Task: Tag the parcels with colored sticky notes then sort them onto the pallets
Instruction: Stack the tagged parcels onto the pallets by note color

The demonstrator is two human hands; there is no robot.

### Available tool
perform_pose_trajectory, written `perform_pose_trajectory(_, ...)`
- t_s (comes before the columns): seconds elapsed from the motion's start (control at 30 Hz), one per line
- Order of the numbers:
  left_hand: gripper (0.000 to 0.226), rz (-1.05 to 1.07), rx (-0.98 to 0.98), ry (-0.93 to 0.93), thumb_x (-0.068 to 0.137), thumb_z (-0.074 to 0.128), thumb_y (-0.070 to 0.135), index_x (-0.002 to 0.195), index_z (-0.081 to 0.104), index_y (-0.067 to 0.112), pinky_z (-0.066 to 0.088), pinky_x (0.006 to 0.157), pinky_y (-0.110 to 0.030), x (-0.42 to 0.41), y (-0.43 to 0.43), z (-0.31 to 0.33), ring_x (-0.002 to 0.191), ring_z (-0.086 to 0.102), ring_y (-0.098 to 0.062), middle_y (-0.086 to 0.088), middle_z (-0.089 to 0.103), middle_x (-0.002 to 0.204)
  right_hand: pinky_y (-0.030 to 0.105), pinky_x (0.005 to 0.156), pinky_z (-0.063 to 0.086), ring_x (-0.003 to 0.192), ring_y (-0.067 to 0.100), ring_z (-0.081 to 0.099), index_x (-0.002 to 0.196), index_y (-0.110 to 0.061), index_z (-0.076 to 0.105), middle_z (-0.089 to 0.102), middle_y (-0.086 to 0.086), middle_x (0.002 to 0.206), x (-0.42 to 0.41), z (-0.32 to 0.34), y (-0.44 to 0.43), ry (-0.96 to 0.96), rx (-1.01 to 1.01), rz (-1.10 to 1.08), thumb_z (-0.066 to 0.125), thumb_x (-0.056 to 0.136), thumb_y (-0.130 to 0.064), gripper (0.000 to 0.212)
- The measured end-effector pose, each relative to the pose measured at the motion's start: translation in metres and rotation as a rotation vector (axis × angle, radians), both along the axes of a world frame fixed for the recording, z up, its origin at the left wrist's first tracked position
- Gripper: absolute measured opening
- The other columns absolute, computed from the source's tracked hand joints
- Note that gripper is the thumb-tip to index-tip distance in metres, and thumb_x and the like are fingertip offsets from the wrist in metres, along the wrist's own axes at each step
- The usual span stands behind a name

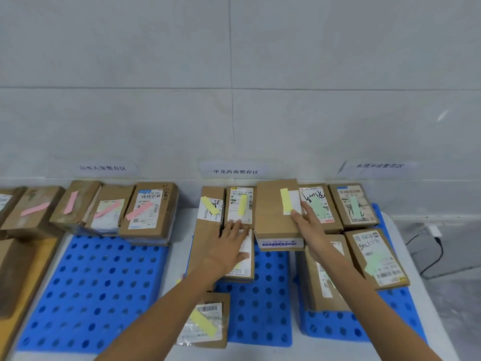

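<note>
You look nearly done: pink-tagged parcels point(148, 209) sit on the left pallet point(91, 295), green-tagged parcels point(354, 207) on the right pallet point(338, 327), and on the middle pallet point(260, 308) your left hand point(231, 246) lies flat on a parcel point(246, 270) while your right hand point(309, 222), fingers straight, touches the yellow-tagged box point(273, 220), neither grasping.

Parcels point(149, 209) sit at the back of the left pallet point(91, 282), middle pallet point(265, 295) and right pallet point(338, 327), by the wall point(234, 74)

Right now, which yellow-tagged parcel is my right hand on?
The tallest parcel, at the back right of the middle pallet. Its yellow note sits upright beside a white label. The right hand rests on its edge.
</note>
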State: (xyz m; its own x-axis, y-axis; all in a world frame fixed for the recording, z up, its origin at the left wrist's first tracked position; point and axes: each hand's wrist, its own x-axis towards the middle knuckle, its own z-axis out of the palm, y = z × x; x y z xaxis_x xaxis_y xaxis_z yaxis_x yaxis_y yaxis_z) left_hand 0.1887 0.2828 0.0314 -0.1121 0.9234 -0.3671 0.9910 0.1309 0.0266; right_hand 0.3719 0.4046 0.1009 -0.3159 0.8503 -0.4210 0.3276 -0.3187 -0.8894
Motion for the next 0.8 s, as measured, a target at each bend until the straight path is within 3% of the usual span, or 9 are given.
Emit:
perform_pose_trajectory(0.1,0.073,-0.009,0.016,0.009,0.096,0.035,0.056,0.153,0.006,0.021,0.005,0.119,-0.047,-0.002,-0.001,0.001,0.148,-0.002,-0.027,-0.007,-0.002,0.161,0.034,0.093,0.043,0.116,0.02,0.048,0.145,-0.023,0.03,0.046,0.002,0.13,-0.007,-0.014,0.001,-0.05,0.05,0.036,0.045,0.099,-0.026,0.048)
perform_pose_trajectory(0.3,0.076,0.079,-0.016,-0.104,0.096,0.044,0.05,0.154,0.003,0.024,0.004,0.12,-0.048,-0.001,0.002,0.0,0.148,-0.006,-0.026,-0.005,-0.006,0.161,0.027,0.092,0.04,0.122,0.023,0.05,0.138,-0.012,0.039,0.052,0.004,0.129,-0.011,-0.044,-0.007,-0.247,0.311,0.087,0.041,0.098,-0.004,0.041)
perform_pose_trajectory(0.43,0.076,0.094,-0.027,-0.125,0.096,0.046,0.048,0.154,0.002,0.024,0.003,0.12,-0.047,-0.001,0.002,-0.004,0.148,-0.008,-0.027,-0.005,-0.007,0.161,0.038,0.111,0.027,0.139,0.025,0.026,0.151,-0.013,0.016,0.021,0.004,0.153,-0.007,-0.061,-0.01,-0.394,0.449,0.214,0.038,0.094,0.004,0.064)
perform_pose_trajectory(0.57,0.076,0.091,-0.028,-0.134,0.096,0.047,0.047,0.153,0.003,0.024,0.003,0.12,-0.047,-0.001,0.005,0.0,0.148,-0.007,-0.027,-0.005,-0.005,0.161,0.043,0.116,0.016,0.145,0.034,0.007,0.151,-0.012,0.017,0.003,0.007,0.158,-0.017,-0.077,-0.007,-0.471,0.519,0.353,0.042,0.088,0.011,0.071)
perform_pose_trajectory(0.67,0.073,0.089,-0.021,-0.163,0.098,0.046,0.042,0.153,0.002,0.022,0.003,0.12,-0.047,-0.003,0.003,0.01,0.148,-0.008,-0.025,-0.006,-0.006,0.161,0.04,0.118,0.003,0.147,0.033,-0.003,0.152,-0.01,0.009,0.0,0.015,0.159,-0.027,-0.085,-0.011,-0.709,0.675,0.467,0.044,0.094,0.0,0.068)
perform_pose_trajectory(0.8,0.066,0.116,0.1,-0.215,0.1,0.043,0.033,0.153,0.006,0.019,0.001,0.12,-0.04,-0.013,-0.019,0.021,0.148,-0.007,-0.022,-0.005,-0.004,0.161,0.04,0.119,0.0,0.147,0.029,-0.011,0.151,-0.011,-0.006,-0.01,0.014,0.159,-0.024,-0.077,0.002,-0.854,0.675,0.657,0.023,0.104,-0.027,0.058)
